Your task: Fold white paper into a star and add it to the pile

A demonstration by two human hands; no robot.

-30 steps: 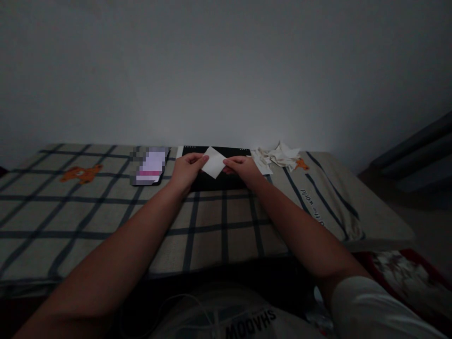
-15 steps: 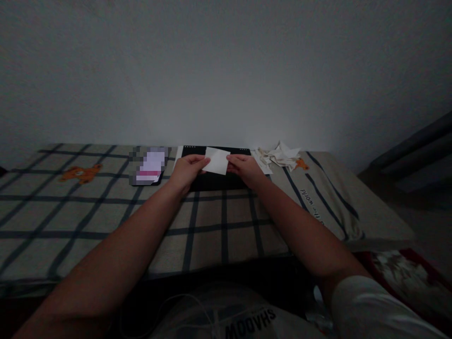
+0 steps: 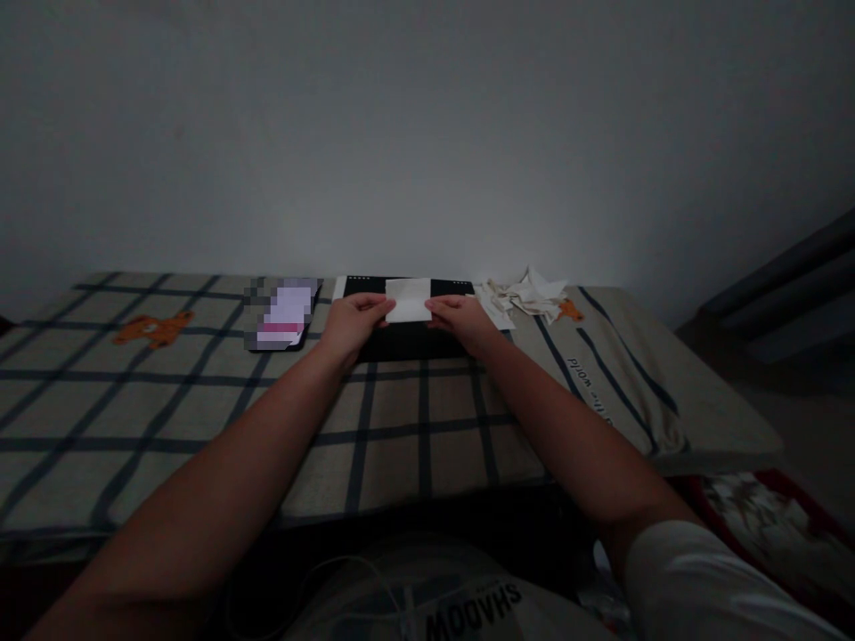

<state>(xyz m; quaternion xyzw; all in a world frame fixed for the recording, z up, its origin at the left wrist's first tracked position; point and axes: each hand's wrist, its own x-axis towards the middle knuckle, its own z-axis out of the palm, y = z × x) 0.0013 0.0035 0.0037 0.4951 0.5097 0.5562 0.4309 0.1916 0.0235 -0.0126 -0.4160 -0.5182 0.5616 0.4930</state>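
— What's nearest?
— Both forearms stretch out over the checked bed cover. The left hand and right hand each pinch one side of a white paper, fingers closed on its edges.
— Where's the paper?
— Just above a black board, apparently lifted; the dim light hides any gap. Paper scraps lie farther right, a phone left.

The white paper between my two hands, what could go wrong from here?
The white paper is pinched only at its side edges by the left hand and right hand, so it may slip or crease crookedly. The room is dim, so edges are hard to align. The scrap pile nearby could get knocked.
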